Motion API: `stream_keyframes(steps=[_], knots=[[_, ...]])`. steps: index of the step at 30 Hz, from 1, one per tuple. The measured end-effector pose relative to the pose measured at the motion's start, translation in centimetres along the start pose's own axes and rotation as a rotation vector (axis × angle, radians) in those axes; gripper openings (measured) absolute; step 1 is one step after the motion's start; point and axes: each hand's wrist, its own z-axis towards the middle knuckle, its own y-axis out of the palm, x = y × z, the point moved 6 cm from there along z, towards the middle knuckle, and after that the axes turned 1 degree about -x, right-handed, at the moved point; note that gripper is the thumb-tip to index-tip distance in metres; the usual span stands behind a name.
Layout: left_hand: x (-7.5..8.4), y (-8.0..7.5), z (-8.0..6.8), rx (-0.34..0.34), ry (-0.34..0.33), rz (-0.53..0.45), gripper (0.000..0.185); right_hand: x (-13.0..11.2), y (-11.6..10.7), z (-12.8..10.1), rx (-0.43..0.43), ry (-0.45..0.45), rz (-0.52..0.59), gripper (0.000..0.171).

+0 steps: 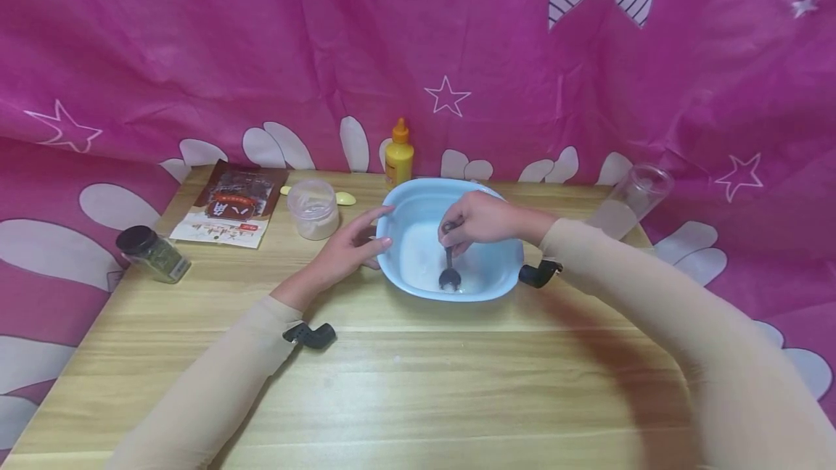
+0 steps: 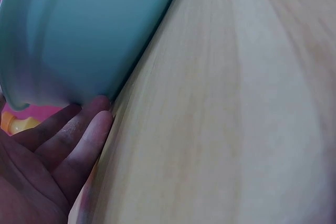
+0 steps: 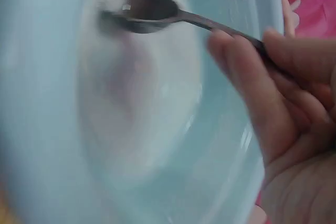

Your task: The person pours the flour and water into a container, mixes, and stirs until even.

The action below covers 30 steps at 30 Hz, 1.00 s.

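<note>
1. A light blue basin (image 1: 405, 267) is seen at frame centre of the head view, set on a wooden table (image 1: 418, 383); white powder (image 1: 418, 260) is spread across its floor.
2. The right hand (image 1: 480, 220) is held over the basin; its fingers are curled round the handle of a dark spoon (image 1: 449, 270), so the grip is clamped on the spoon; the spoon bowl is down in the powder at the lower middle of the basin.
3. In the right wrist view the spoon (image 3: 152, 11) is seen at the upper left, its bowl touching the white powder (image 3: 136, 103); the handle is pinched by the fingers (image 3: 247, 77) at the right edge.
4. The left hand (image 1: 349, 249) is placed against the basin's left outer wall; fingers are straight and apart, nothing is gripped.
5. In the left wrist view the fingertips (image 2: 97, 116) are pressed to the basin (image 2: 94, 30) wall at the lower left, beside the table (image 2: 236, 103).
6. Behind the basin, upper centre, a yellow squeeze bottle (image 1: 399, 154) is stood upright.
7. Left of the basin: a clear lidded tub (image 1: 313, 209), a brown food packet (image 1: 228, 205), a dark-capped spice jar (image 1: 153, 254) near the table's left edge.
8. Upper right: a clear plastic cup (image 1: 630, 201) is seen tilted at the table edge.
9. A pink star-print cloth (image 1: 261, 42) is hung behind.
</note>
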Motion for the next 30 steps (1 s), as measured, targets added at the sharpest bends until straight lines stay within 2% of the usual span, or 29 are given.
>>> stream_keyframes(steps=[3,8,11,14,18,21,26,30], knots=[[-0.1,0.0,0.0,0.001,0.000,-0.002,0.065,0.2,-0.2,1.0,0.103,0.025,0.067,0.011],[-0.1,0.1,0.1,0.001,0.000,-0.003,0.065,1.2,-2.0,1.8,0.356,0.113,0.158,0.010],[0.0,0.1,0.1,0.001,-0.002,0.000,0.065,1.4,-2.5,1.8,0.429,0.129,0.195,0.012],[0.1,0.1,0.0,-0.001,-0.003,0.002,0.065,1.3,-2.1,2.1,0.383,0.115,0.249,0.015],[0.3,0.1,-0.1,0.001,-0.002,-0.001,0.066,1.1,-0.9,2.2,0.229,0.104,0.270,0.018],[0.4,0.1,-0.1,0.002,0.002,-0.003,0.066,1.1,-0.5,2.0,0.134,0.099,0.231,0.018],[0.3,0.1,-0.1,0.006,-0.002,0.007,0.065,1.7,-0.9,1.2,0.080,0.140,0.153,0.016],[0.2,0.0,-0.1,0.008,-0.010,0.019,0.064,1.5,-0.3,1.1,-0.008,0.172,0.136,0.014]])
